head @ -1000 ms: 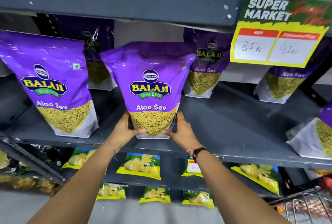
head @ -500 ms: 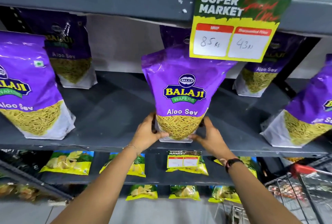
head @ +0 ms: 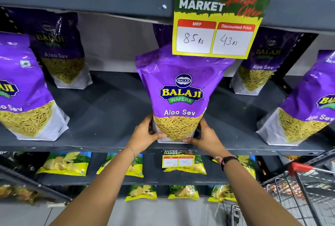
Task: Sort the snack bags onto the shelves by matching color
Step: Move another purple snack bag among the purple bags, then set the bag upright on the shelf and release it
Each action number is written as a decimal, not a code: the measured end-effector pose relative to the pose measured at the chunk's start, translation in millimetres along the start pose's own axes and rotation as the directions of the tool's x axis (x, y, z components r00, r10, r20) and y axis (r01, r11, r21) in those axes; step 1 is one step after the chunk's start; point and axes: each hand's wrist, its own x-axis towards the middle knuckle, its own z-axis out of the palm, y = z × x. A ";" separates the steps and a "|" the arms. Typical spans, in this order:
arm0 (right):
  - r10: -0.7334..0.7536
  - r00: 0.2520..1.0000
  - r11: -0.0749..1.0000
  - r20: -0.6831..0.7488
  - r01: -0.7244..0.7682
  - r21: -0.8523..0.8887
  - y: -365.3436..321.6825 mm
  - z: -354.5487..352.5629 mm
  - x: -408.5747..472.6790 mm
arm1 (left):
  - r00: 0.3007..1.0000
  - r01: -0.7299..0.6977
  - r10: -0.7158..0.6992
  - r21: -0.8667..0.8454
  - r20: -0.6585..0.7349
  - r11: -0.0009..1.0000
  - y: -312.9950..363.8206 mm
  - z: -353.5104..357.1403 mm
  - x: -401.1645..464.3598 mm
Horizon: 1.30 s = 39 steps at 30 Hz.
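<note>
A purple Aloo Sev snack bag (head: 180, 95) stands upright near the front edge of the dark grey shelf (head: 112, 109). My left hand (head: 145, 133) grips its lower left corner and my right hand (head: 204, 137) grips its lower right corner. More purple Aloo Sev bags stand on the same shelf: one at the front left (head: 23, 95), one at the back left (head: 61, 53), one at the back right (head: 261, 66) and one at the front right (head: 308, 106). Another purple bag behind the held one is mostly hidden.
A yellow price card (head: 217, 24) hangs from the shelf above, over the held bag's top. Lower shelves carry yellow-green chip bags (head: 65, 164) and a small price tag (head: 178, 158). A wire shopping cart (head: 299, 189) with a red handle stands at the lower right.
The held bag has shifted right along the shelf, from beside the front-left bag to under the price card, and my view has followed it right. Both hands keep their grip.
</note>
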 end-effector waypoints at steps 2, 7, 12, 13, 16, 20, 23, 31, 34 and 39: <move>0.001 1.000 1.000 0.004 -0.001 0.005 0.7 -1.5 -0.9 | 1.000 0.000 0.000 -0.005 0.004 1.000 -0.5 1.1 -0.1; -0.003 1.000 1.000 0.007 0.003 0.017 0.7 -1.7 -1.8 | 1.000 -0.004 0.004 -0.015 0.003 1.000 -0.7 1.9 -1.6; 0.001 1.000 1.000 0.016 -0.001 0.015 4.4 -2.1 -1.1 | 1.000 -0.011 0.011 0.014 0.001 1.000 0.9 3.5 -3.2; -0.001 1.000 1.000 0.018 0.001 0.008 4.4 -2.2 -1.3 | 1.000 -0.011 0.011 0.030 0.003 1.000 -0.1 3.3 -2.9; -0.014 1.000 1.000 0.025 0.013 0.024 0.0 -4.8 -4.7 | 1.000 -0.019 0.018 0.087 0.014 0.996 -0.3 2.5 -5.5; -0.121 0.986 0.989 -0.118 0.130 0.072 -8.5 -15.7 -14.6 | 0.979 -0.111 0.139 0.178 -0.150 0.978 10.6 -4.4 -15.3; -0.217 0.882 0.958 -0.418 0.276 0.084 -28.6 -31.4 -24.7 | 0.851 -0.282 0.349 0.219 -0.393 0.934 37.3 -16.9 -29.5; -0.411 0.260 0.739 -0.874 0.656 -0.153 -145.7 -95.0 -72.7 | 0.203 -0.639 0.730 0.477 -0.653 0.603 167.9 -64.0 -59.0; -0.488 0.204 0.674 -0.849 0.706 -0.218 -191.5 -123.1 -77.8 | 0.166 -0.652 0.783 0.529 -0.600 0.544 230.7 -75.0 -65.7; -0.560 0.623 0.812 -0.545 0.543 -0.214 -242.0 -164.2 -52.9 | 0.645 -0.497 0.667 0.459 -0.373 0.737 300.8 -82.4 -51.5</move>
